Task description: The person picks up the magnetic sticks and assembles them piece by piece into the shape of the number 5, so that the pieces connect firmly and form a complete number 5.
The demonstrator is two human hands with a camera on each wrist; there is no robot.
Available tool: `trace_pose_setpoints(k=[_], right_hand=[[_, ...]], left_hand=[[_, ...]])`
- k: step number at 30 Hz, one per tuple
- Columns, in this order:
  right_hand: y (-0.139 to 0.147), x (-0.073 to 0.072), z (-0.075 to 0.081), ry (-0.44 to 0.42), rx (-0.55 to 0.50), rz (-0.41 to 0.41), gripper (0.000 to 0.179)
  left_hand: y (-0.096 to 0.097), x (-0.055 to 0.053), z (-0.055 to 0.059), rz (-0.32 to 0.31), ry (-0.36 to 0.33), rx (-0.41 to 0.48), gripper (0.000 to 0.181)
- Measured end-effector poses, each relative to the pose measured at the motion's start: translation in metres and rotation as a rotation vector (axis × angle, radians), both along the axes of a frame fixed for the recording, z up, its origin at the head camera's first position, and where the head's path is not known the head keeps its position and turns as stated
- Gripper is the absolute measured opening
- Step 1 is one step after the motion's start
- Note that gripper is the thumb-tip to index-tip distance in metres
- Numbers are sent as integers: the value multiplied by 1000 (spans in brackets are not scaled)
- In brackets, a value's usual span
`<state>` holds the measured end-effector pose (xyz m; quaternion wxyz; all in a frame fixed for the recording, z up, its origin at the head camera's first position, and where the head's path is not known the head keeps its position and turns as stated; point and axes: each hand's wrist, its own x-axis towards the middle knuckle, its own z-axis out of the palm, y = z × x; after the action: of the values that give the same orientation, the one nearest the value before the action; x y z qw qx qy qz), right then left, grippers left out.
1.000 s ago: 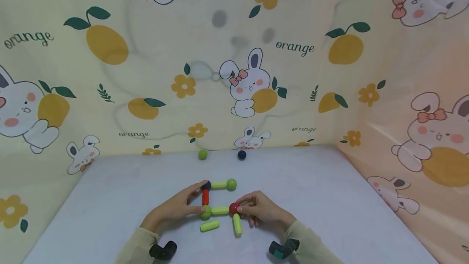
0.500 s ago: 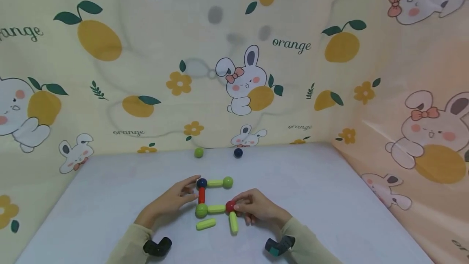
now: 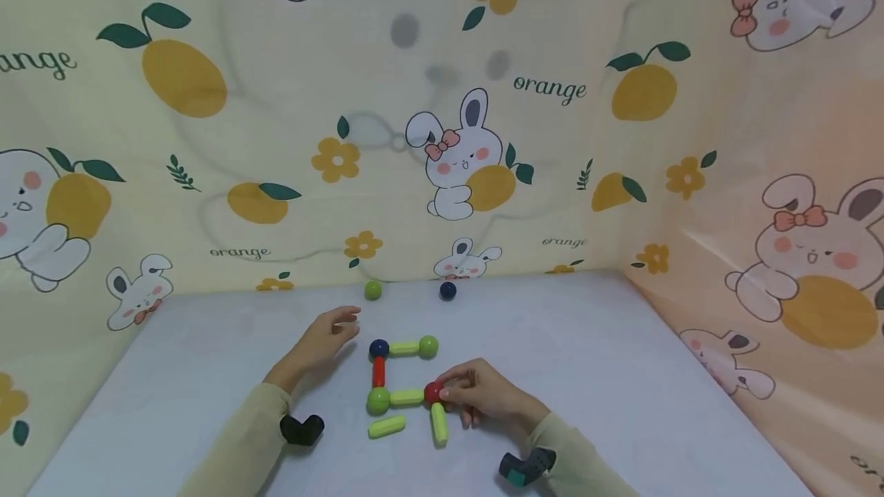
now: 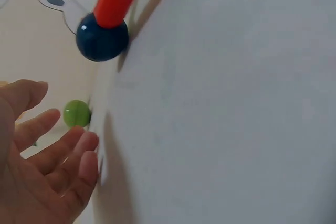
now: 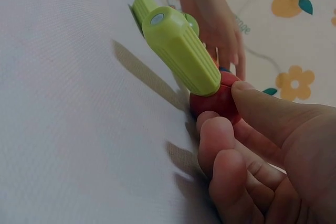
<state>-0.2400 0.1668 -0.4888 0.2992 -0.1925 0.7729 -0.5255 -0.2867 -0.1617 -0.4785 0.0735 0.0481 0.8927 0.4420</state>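
My right hand (image 3: 486, 392) pinches a red ball (image 3: 433, 393) between thumb and fingers. From that ball a yellow-green rod (image 3: 407, 398) runs left to a green ball (image 3: 378, 401), and another green rod (image 5: 181, 51) points toward the person. A red rod (image 3: 378, 373) links the green ball to a dark blue ball (image 3: 379, 349). Off the blue ball, a yellow-green rod (image 3: 404, 348) leads to a second green ball (image 3: 428, 346). My left hand (image 3: 323, 342) is off the pieces, fingers loosely bent and holding nothing, left of and beyond the blue ball.
A loose yellow-green rod (image 3: 387, 426) lies in front of the joined pieces. At the table's back edge sit a loose green ball (image 3: 373, 291) and a dark blue ball (image 3: 447, 291). A patterned cloth (image 3: 387, 205) hangs behind the white table (image 3: 587, 351).
My left hand has let go of the blue and green balls at the left side and moved away toward the table's back. My right hand has stayed on the red ball.
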Motion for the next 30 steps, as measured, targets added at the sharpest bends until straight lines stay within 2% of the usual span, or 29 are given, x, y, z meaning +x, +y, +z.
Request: trace_pose_setpoints(k=[5, 9, 12, 16, 21, 23, 27, 30], right_hand=[[0, 2, 0, -18, -10, -9, 31], [1, 3, 0, -13, -12, -11, 31], [0, 2, 0, 4, -9, -11, 32], [-2, 1, -2, 13, -11, -9, 32], [-6, 2, -3, -12, -29, 3, 32], [-6, 2, -3, -31, -36, 3, 31], [-4, 3, -2, -32, -32, -7, 31], [0, 3, -1, -27, -21, -18, 31]], left_hand=[[8, -18, -2, 45, -13, -43, 50], [12, -32, 0, 55, -20, -89, 56], [14, -42, 3, 40, -12, -116, 62], [17, -52, 8, -19, 27, -165, 69], [21, -54, 13, -112, 59, -266, 65], [22, -52, 15, -133, 58, -275, 64], [22, -50, 17, -125, 50, -237, 62], [21, -53, 14, -83, 60, -206, 54]])
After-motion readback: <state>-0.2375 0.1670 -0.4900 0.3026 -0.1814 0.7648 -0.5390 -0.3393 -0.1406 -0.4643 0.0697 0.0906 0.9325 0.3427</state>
